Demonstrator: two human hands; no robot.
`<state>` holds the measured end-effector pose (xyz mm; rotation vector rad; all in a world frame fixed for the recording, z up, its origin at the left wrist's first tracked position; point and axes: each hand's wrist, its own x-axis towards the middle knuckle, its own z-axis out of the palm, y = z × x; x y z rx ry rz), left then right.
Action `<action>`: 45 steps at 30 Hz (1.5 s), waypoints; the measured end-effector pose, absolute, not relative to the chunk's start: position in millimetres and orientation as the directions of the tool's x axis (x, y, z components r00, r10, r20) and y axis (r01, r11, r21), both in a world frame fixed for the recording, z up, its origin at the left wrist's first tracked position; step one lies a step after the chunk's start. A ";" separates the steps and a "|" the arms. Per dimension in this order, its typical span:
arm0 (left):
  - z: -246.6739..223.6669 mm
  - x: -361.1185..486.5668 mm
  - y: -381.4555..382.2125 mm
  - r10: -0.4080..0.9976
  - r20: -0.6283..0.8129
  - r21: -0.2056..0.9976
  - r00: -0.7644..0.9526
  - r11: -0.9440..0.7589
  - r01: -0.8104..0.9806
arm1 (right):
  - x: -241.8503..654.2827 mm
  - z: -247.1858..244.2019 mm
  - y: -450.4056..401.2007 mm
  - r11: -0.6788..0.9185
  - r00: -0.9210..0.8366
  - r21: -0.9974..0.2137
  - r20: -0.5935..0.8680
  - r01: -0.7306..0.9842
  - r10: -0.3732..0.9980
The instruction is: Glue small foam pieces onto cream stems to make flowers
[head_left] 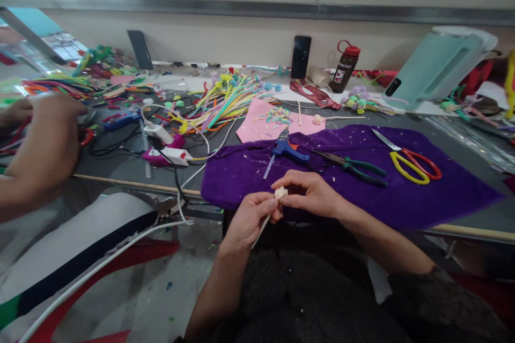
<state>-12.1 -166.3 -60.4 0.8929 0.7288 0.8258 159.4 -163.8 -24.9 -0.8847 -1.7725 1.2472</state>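
My left hand (256, 216) pinches a cream pipe-cleaner flower (281, 193) just below its small fluffy head. The thin pale stem slants down from under my fingers. From the right, my right hand (311, 192) closes thumb and fingertips on the same flower head. Both hands are just over the near edge of a purple cloth (241, 171). On the cloth lie a blue glue gun (290, 151), green-handled pliers (354, 165) and scissors (406, 162) with yellow and red handles. A second cream flower (318, 119) rests on a pink sheet (251, 123) with small pastel pieces.
At left, a co-worker's blurred hand and forearm (44, 144) reach over the table. Cables run from a power strip (169, 150). Behind are bundled pipe cleaners (221, 102), two upright phones (301, 57), a brown bottle (345, 69) and a mint-green container (442, 67).
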 end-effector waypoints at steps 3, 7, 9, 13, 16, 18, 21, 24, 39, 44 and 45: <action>-61.1 -11.3 -165.9 0.855 -0.214 0.879 0.473 0.379 -0.288 | 159.5 -25.5 -163.4 0.289 -0.458 -0.952 0.211 0.106 0.863; -59.4 -10.2 -166.3 0.850 -0.218 0.873 0.480 0.390 -0.294 | 161.6 -26.2 -162.9 0.226 -0.482 -0.973 0.181 0.036 0.857; -58.0 -10.1 -166.7 0.849 -0.212 0.875 0.483 0.385 -0.293 | 163.1 -26.1 -162.6 0.165 -0.486 -0.986 0.139 0.011 0.863; -56.5 -9.7 -167.5 0.855 -0.196 0.887 0.479 0.363 -0.286 | 164.6 -25.0 -161.4 0.092 -0.500 -0.996 0.071 0.017 0.863; -56.7 -8.8 -167.6 0.857 -0.190 0.882 0.478 0.363 -0.300 | 164.3 -23.9 -160.3 0.095 -0.501 -0.995 0.072 0.019 0.863; -56.5 -8.3 -167.6 0.864 -0.183 0.881 0.469 0.356 -0.312 | 164.3 -22.9 -160.0 0.088 -0.484 -0.996 0.069 0.017 0.872; -55.2 -8.5 -167.4 0.881 -0.189 0.885 0.434 0.345 -0.313 | 166.9 -21.3 -162.7 0.086 -0.456 -0.996 0.062 0.033 0.888; -53.5 -10.0 -166.4 0.900 -0.208 0.891 0.384 0.336 -0.305 | 175.5 -21.3 -170.9 0.177 -0.427 -0.977 0.108 0.123 0.898; -47.9 -0.6 -165.9 0.945 -0.148 0.860 0.290 0.268 -0.434 | 296.8 -25.0 -203.8 0.183 -0.023 -0.692 0.234 0.698 0.972; -42.4 4.3 -167.6 0.945 -0.140 0.884 0.297 0.254 -0.393 | 255.6 -23.5 -198.0 0.155 -0.150 -0.870 0.095 0.468 0.984; -41.6 3.9 -168.1 0.942 -0.144 0.895 0.302 0.254 -0.366 | 244.6 -20.8 -195.1 0.133 -0.188 -0.911 0.063 0.390 0.980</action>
